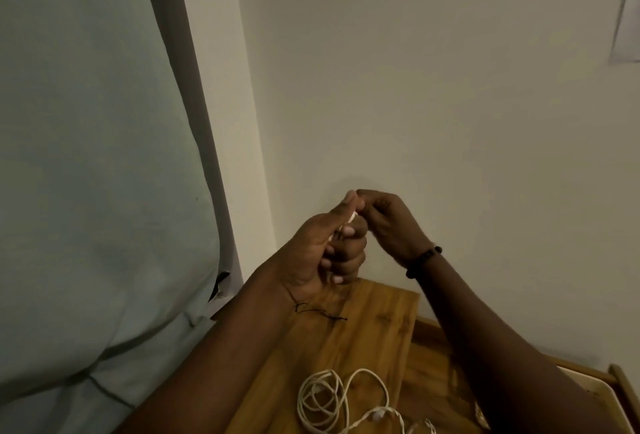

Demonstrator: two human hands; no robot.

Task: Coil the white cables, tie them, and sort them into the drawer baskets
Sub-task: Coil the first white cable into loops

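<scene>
My left hand (325, 246) is raised in front of the wall, fingers curled around a white cable (349, 220) of which only a short bit shows between thumb and fingers. My right hand (388, 222) meets it from the right, fingertips pinched on the cable's upper end. Loose white cables (329, 399) lie in tangled loops on the wooden tabletop (374, 323) below my arms. A thin black tie (320, 310) lies on the wood under my left wrist.
A pale green curtain or fabric (90, 156) fills the left side. The plain wall (433, 87) stands right behind the table. A wooden drawer edge (609, 378) shows at the lower right, partly hidden by my right forearm.
</scene>
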